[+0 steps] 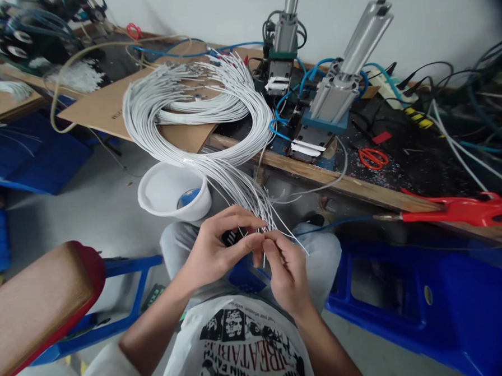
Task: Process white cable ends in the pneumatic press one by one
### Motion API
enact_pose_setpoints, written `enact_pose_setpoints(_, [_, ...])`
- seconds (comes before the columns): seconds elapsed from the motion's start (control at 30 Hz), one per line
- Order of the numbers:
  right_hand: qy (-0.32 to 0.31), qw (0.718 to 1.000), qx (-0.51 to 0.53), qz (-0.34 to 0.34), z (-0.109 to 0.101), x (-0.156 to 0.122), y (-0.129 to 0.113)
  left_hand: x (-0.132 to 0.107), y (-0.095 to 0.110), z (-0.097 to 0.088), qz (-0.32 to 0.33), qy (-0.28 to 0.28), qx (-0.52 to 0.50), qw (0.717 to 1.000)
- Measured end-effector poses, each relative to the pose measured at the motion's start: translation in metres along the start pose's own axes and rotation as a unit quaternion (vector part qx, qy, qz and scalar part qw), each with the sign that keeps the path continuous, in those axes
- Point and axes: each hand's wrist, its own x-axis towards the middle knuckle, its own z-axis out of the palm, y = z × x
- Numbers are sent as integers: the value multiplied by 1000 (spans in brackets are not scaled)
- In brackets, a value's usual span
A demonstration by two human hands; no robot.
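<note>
A thick bundle of thin white wires (241, 155) is looped over the bench edge, and its loose ends hang down over my lap. My left hand (224, 242) curves around some of these ends, thumb and fingertips closed near my other hand. Meeting it at the fingertips, my right hand (286, 264) pinches at the wire ends with thumb and index finger. The exact spot between the fingertips is too small to make out. A few wire ends stick out past the right hand. Below the bundle stands a white bucket (153, 201) with something blue inside.
Two pneumatic presses (330, 102) stand on the bench (422, 173). Near them lie orange-handled scissors (373, 158). A red air blow gun (466, 210) juts over the front edge. A padded stool (42, 305) is at the left, a blue plastic crate (458, 295) at the right.
</note>
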Motion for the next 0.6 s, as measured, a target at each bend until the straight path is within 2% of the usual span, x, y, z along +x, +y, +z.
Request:
enact_pose_setpoints(0.13, [6, 1000, -10, -9, -2, 0, 0, 4, 3, 4, -49, -7, -51, 997])
enact_pose_setpoints(0.3, [24, 998, -55, -36, -5, 1, 2, 3, -3, 6, -96, -23, -131, 986])
enact_pose_setpoints(0.43, [45, 998, -32, -26, -1, 1, 3, 0, -6, 13, -102, 23, -190, 976])
enact_pose_setpoints(0.6, [112, 993, 3, -31, 11, 0, 3, -7, -8, 37, -132, 120, -307, 935])
